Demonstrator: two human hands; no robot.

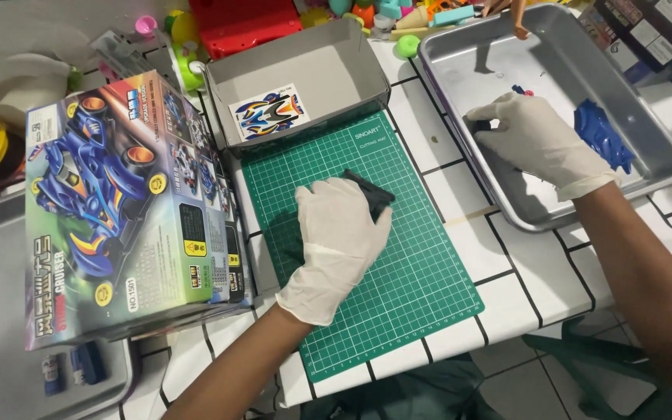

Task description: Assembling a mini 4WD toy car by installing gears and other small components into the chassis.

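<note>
- Your left hand (336, 245), in a white glove, lies palm down on the green cutting mat (398, 288) and covers a dark plastic part (373, 193); only one corner of the part shows past your fingertips, so you cannot tell whether the fingers grip it or just press on it.
- Your right hand (534, 144), also gloved, is farther out inside the metal tray (647, 101) on your right, its fingertips curled around a small dark piece (482, 124).
- Just beside that hand, toward the tray's right wall, lies one blue car body shell (602, 134).
- You work on a white tiled tabletop (507, 272) with dark grout lines.
- Count two metal trays: the one on your right and a second tray (1, 327) at the near left edge.
- One printed model car box (130, 202) stands left of the mat.
- One open grey box lid (305, 78) sits beyond the mat, holding one sticker sheet (270, 113).
- Bright plastic toys (235, 23) crowd the far edge.
</note>
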